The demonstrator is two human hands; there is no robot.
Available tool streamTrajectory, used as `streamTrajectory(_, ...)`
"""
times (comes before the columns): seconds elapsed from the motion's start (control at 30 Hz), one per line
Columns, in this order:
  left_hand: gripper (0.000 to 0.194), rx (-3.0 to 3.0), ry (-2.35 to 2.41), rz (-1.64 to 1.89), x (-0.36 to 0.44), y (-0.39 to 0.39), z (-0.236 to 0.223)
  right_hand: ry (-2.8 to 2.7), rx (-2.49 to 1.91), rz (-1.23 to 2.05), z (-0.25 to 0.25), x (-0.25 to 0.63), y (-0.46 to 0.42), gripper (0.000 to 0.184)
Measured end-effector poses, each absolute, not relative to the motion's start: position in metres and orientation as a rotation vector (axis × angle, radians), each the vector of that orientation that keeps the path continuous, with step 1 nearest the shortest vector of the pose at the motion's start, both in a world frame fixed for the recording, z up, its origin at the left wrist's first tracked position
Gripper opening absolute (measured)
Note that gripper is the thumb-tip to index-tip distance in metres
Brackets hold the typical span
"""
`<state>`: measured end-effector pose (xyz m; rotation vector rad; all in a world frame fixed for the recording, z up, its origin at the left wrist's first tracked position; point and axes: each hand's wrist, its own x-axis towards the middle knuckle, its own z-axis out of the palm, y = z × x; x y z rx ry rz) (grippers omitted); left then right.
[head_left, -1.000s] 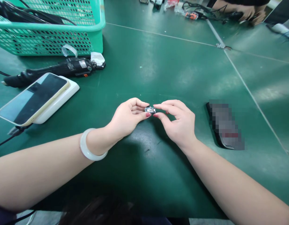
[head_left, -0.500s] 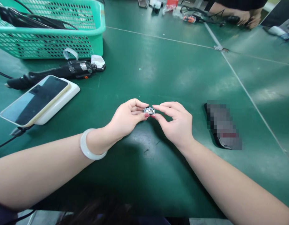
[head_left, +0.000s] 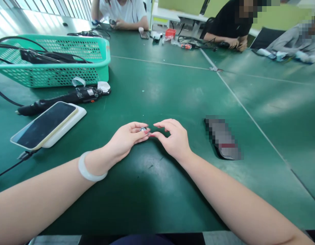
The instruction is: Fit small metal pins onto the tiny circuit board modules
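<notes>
Small electronic part (head_left: 143, 129) pinched in the left hand (head_left: 121, 141), over the green surface (head_left: 159, 197).
The left fingers close around the part; the right hand (head_left: 174, 139) curves just beside, fingers and thumb moderately apart, contact unclear. At the left, a smartphone (head_left: 45, 126) rests on a white block (head_left: 66, 129).

Reckoned from the hands (head_left: 124, 140), an open lane ran across the tabletop (head_left: 157, 90) at 12 to 1 o'clock, closed at the far side by a red box (head_left: 170, 33) and cables (head_left: 197, 41). The green basket (head_left: 104, 72) and black tool (head_left: 82, 95) obstructed 10 o'clock; the phone (head_left: 46, 126), 9. At 3, a dark object (head_left: 221, 136) lay beyond a gap.
</notes>
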<state>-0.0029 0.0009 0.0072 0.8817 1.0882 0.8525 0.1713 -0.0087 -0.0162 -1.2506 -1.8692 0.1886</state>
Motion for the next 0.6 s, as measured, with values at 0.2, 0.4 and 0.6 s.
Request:
streamTrajectory(0.2, 0.036, 1.628, 1.689, 0.486, -0.078, -0.013, 0.025, -1.775, -1.357, 0.319, -0.018, 0.178, -0.003, 0.017)
streamTrajectory(0.4, 0.035, 1.829, 2.072, 0.197, -0.146, -0.043, 0.03, -1.721, -1.397, 0.424, -0.021, 0.177, 0.001, 0.016)
streamTrajectory(0.6, 0.036, 1.883, 2.202, 0.002, -0.158, -0.055, 0.032, -1.703, -1.406, 0.444, -0.022, 0.178, 0.002, 0.014)
